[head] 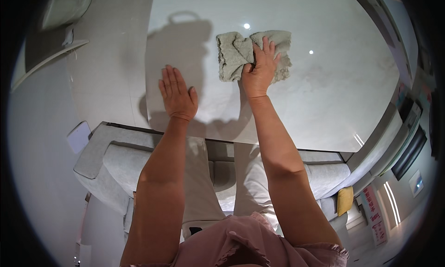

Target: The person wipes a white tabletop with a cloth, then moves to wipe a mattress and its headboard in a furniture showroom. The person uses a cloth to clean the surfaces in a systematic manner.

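Note:
A grey-green terry cloth (234,55) lies bunched and folded on a glossy white tabletop (330,103). On the cloth's right part rests my right hand (261,70), palm down, its fingers spread over the fabric. The thumb sits against a fold near the cloth's middle. Left of the cloth, my left hand (178,95) lies flat on the tabletop near its left edge, fingers extended and thumb apart. Nothing is in that hand. My palm hides some of the cloth's lower middle.
A grey upholstered sofa (127,159) stands against the near side of the table, around my legs. A yellow cushion (345,201) rests on it at the right. Pale floor tiles (104,79) run along the table's left side. Lamp reflections and my shadow fall on the tabletop.

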Available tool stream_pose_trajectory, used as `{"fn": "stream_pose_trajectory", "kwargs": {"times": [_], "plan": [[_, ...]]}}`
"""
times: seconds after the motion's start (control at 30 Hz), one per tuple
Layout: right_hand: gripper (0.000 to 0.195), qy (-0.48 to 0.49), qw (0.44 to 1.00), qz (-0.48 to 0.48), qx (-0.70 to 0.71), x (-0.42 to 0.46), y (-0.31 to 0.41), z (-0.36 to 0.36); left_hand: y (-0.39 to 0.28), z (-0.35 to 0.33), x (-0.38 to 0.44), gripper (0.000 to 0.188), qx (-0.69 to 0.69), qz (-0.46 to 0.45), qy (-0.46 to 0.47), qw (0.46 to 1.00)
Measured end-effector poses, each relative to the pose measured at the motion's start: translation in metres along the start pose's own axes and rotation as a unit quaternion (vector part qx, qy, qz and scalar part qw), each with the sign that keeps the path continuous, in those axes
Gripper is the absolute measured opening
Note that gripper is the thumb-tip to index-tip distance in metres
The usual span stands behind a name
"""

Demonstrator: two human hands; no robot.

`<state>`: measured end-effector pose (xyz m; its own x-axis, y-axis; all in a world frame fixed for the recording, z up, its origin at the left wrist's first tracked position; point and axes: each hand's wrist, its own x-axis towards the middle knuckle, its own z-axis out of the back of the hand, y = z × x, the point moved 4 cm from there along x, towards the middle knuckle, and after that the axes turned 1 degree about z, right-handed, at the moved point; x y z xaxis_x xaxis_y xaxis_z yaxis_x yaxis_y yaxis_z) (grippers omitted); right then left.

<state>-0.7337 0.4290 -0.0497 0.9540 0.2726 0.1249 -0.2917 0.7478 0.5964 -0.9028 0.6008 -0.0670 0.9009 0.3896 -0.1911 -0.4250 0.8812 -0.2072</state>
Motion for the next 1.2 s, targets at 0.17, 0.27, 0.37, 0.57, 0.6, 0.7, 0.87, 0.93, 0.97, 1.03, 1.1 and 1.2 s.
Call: {"fn": "stream_pose_trajectory", "kwargs": {"times": [0.17,0.27,0.37,0.57,0.6,0.7,0.87,0.93,0.97,1.03,1.1,1.2], "plan": [[0.057,0.062,0.998,0.008,0.029,0.005,-0.004,0.006,0.0,0.001,0.0,0.075,0.002,0.007,0.007,1.0],[0.055,0.089,0.996,0.015,0.026,0.006,0.001,0.01,0.001,-0.002,-0.001,0.075,0.004,0.006,0.009,1.0],[0.062,0.096,0.995,-0.001,0.021,0.009,0.012,0.011,0.003,0.0,-0.002,0.075,0.007,0.01,0.009,1.0],[0.074,0.08,0.989,-0.008,-0.128,0.007,0.033,-0.016,-0.004,0.002,0.002,0.079,0.004,0.011,0.012,1.0],[0.073,0.085,0.986,-0.001,-0.141,0.008,0.037,-0.02,-0.003,0.002,0.001,0.079,0.003,0.011,0.01,1.0],[0.07,0.13,0.98,0.065,-0.138,0.006,0.048,-0.031,-0.001,0.003,-0.001,0.081,0.005,0.015,0.02,1.0],[0.068,0.169,0.97,0.148,-0.089,0.015,0.052,-0.035,-0.001,0.001,-0.002,0.084,0.032,0.029,0.042,0.998],[0.066,0.183,0.959,0.196,-0.089,0.022,0.042,-0.033,0.001,0.002,-0.002,0.084,0.026,0.026,0.033,0.999],[0.065,0.191,0.953,0.22,-0.088,0.024,0.036,-0.029,0.001,0.001,-0.002,0.084,0.029,0.029,0.039,0.998],[0.062,0.145,0.963,0.189,-0.123,0.03,0.013,-0.012,0.003,0.0,-0.003,0.083,0.037,0.039,0.049,0.997],[0.06,0.094,0.975,0.141,-0.146,0.033,-0.015,0.006,0.004,0.0,-0.003,0.084,0.031,0.034,0.05,0.998],[0.063,0.053,0.981,0.058,-0.176,0.026,-0.053,0.028,0.005,-0.001,-0.003,0.086,0.025,0.037,0.057,0.997]]}}
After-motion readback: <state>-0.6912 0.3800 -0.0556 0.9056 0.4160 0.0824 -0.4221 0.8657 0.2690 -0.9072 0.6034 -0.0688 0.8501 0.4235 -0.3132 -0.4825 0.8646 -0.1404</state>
